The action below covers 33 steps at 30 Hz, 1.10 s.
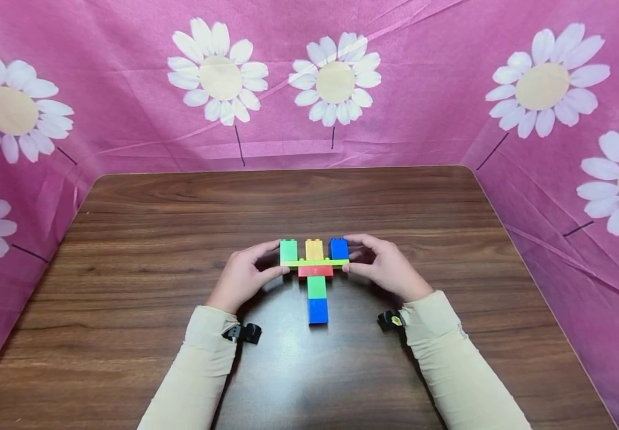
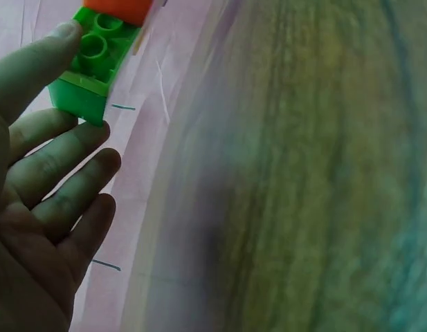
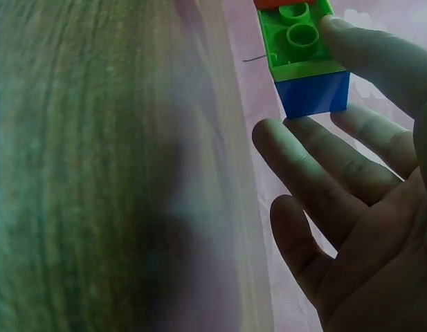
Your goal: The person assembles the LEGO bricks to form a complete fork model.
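A toy brick structure [image 1: 317,287] stands mid-table in the head view. Its stem is a blue brick [image 1: 318,312] below a green one, topped by a red brick [image 1: 316,271] and a long lime plate [image 1: 293,263]. Green [image 1: 288,249], yellow [image 1: 314,249] and blue [image 1: 339,248] bricks sit along the plate. My left hand [image 1: 242,275] pinches the plate's left end, thumb at its underside and fingers at the green brick. At the other end my right hand [image 1: 390,266] pinches likewise beside the blue brick. Both wrist views show the plate's hollow underside [image 2: 94,48].
The brown wooden table [image 1: 126,286] has rounded far corners. Pink cloth [image 1: 422,107] printed with white daisies hangs behind it and along both sides. Dark straps [image 1: 247,333] sit at the cuffs of the cream sleeves [image 1: 196,370].
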Motion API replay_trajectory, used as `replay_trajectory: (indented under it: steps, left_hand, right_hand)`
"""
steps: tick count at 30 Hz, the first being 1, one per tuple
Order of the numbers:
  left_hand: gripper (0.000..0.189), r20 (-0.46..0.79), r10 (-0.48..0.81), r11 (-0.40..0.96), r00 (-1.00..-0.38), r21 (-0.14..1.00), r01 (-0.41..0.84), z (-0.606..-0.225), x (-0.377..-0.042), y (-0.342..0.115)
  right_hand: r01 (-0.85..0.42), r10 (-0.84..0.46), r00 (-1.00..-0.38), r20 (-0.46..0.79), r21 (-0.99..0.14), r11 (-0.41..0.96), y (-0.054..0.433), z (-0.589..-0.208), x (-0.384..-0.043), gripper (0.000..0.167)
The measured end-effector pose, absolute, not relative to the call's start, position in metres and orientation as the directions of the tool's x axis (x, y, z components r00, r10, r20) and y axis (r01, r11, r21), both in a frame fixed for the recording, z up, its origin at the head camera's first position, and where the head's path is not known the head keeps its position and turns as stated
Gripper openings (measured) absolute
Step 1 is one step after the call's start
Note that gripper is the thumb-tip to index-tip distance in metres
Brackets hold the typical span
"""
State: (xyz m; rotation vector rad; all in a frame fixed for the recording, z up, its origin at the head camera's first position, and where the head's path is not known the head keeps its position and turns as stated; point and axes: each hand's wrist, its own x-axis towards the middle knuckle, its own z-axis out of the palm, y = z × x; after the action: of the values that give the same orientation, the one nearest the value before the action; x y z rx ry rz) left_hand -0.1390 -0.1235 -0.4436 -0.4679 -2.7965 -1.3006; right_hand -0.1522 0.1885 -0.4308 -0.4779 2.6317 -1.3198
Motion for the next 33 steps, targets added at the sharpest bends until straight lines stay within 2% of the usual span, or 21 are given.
replay_trajectory:
  steps: [15, 33]
  left_hand:
    - [0.050, 0.038, 0.265, 0.620, -0.963, 0.758, 0.201, -0.455, -0.143, -0.124]
    - [0.053, 0.060, 0.322, 0.652, -0.945, 0.710, 0.267, -0.459, -0.142, -0.123]
  right_hand:
    - [-0.218, -0.364, -0.931, -0.012, -0.782, 0.584, 0.188, -0.443, -0.156, 0.055]
    - [-0.182, -0.377, -0.920, -0.107, -0.735, 0.653, 0.186, -0.444, -0.156, 0.055]
